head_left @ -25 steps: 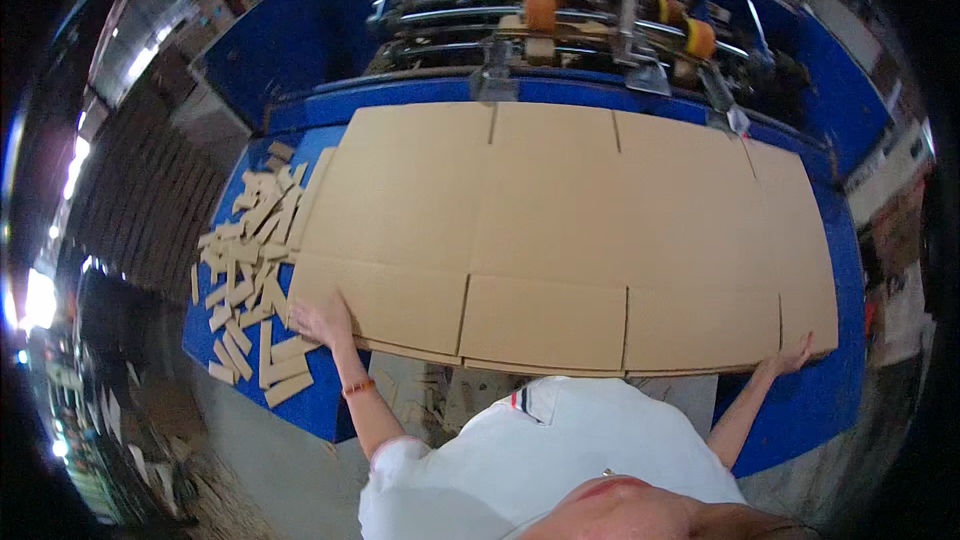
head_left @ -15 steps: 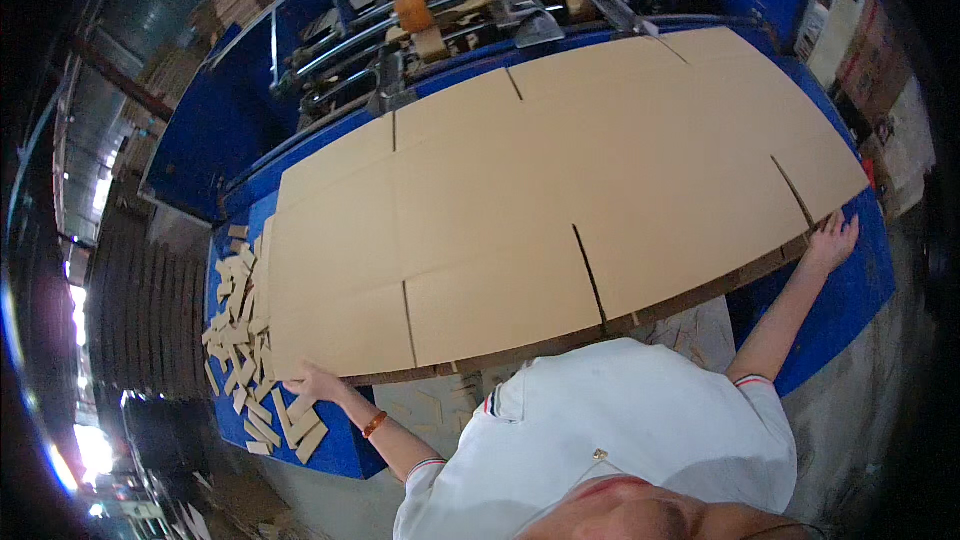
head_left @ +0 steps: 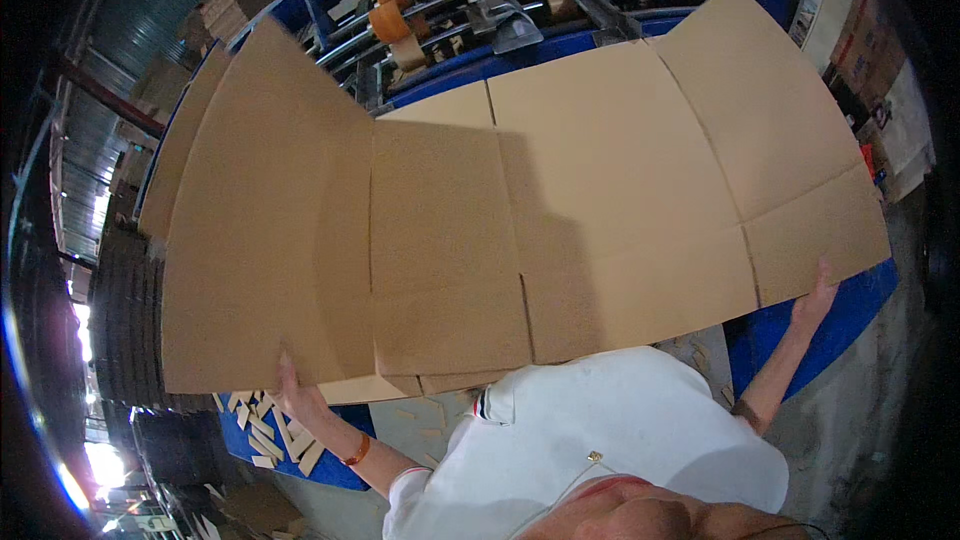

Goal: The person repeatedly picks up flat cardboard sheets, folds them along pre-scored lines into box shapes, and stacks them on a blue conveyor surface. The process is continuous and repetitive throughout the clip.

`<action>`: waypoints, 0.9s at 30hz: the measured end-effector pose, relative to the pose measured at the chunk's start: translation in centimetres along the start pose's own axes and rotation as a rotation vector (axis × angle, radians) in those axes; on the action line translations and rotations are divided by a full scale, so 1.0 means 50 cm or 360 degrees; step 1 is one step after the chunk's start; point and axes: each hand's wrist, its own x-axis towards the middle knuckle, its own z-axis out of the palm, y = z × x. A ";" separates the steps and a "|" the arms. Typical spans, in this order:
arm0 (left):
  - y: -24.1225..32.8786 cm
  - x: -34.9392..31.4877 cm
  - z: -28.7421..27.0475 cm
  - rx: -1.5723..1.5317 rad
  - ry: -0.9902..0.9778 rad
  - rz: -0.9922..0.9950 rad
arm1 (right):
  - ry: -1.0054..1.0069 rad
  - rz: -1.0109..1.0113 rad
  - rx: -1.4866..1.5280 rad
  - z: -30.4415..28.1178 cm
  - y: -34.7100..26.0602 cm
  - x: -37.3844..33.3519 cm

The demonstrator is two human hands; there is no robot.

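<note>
A large brown cardboard sheet (head_left: 620, 180) with crease lines and cut slots spans the middle of the view. My left hand (head_left: 300, 398) grips its near left edge, the thumb on top and the fingers hidden beneath. At the near right corner my right hand (head_left: 816, 302) pinches the edge, also thumb uppermost. The left panel (head_left: 260, 230) is bent upward along a crease, and the far right panel tilts up too. Between them the sheet sags. Under the near left edge shows more cardboard (head_left: 355, 390); how many layers lie there I cannot tell.
Beyond the sheet stands a blue machine with metal shafts and orange rollers (head_left: 388, 22). Narrow cardboard offcuts (head_left: 262, 432) litter the blue table (head_left: 345, 477) at the near left. A tall dark stack of sheets (head_left: 125, 310) rises at the left. Boxes (head_left: 870, 60) stand at the far right.
The sheet was lying nearly flat; now its left and right panels are bent up. My left hand has raised the left side, which covers most of the offcuts. My right hand has shifted slightly nearer.
</note>
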 end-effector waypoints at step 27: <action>-0.252 -0.147 0.334 0.1622 -0.2025 0.0833 | -0.1899 -0.1482 -0.1836 0.385 0.085 -0.143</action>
